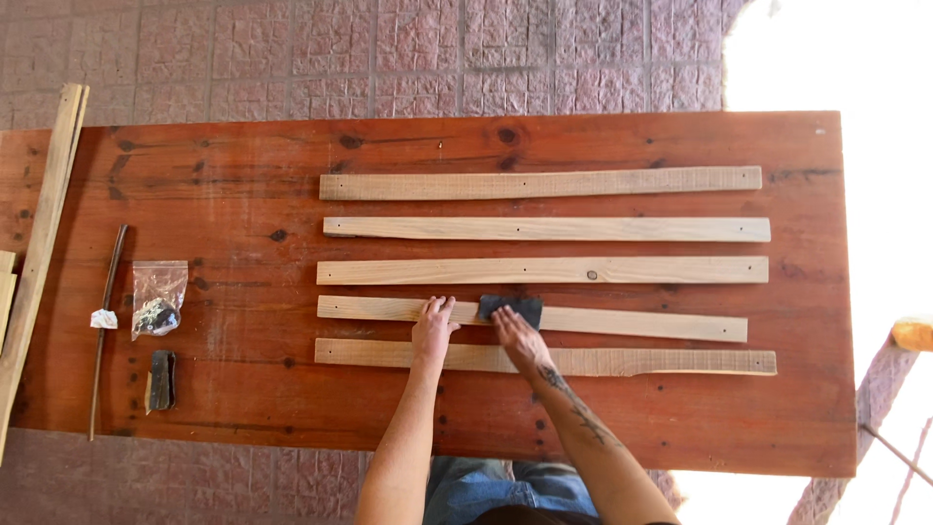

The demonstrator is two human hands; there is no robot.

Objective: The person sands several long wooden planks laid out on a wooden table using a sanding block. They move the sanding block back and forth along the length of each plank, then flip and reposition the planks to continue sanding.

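Observation:
Several pale wooden slats lie side by side on a reddish wooden table (243,389). My left hand (432,329) rests flat on the second slat from the near edge (641,323), fingers spread, pinning it down. My right hand (518,335) presses a dark sanding sheet (512,306) against the same slat, just right of the left hand. The nearest slat (680,362) passes under both wrists. Three more slats (544,270) lie farther away.
At the table's left are a clear plastic bag with small dark parts (157,299), a folded dark sheet (161,379), a thin stick (105,321) and a white scrap (103,319). Long wooden strips (44,233) lean along the left edge. Brick paving surrounds the table.

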